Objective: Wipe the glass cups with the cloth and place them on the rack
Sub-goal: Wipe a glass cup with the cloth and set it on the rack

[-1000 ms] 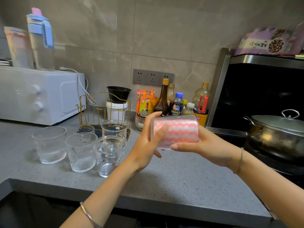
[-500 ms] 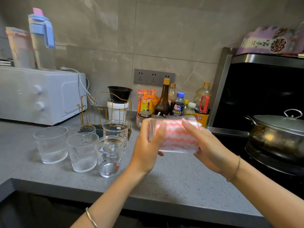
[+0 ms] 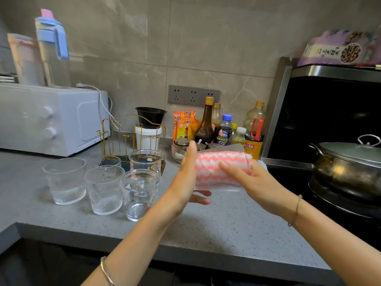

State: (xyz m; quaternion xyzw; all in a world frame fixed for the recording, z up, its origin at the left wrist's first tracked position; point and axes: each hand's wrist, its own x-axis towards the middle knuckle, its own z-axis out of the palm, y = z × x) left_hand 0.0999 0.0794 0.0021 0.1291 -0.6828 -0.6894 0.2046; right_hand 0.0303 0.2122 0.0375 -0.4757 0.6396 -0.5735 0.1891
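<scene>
Both hands, left and right, grasp a clear cylindrical glass cup stuffed with pink wavy-striped cloth.

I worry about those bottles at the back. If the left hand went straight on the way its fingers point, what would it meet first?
Probably the glass jar with the metal lid, just past the left hand fingertips; the dark sauce bottle stands behind it. Depth is unclear in this one view.
</scene>
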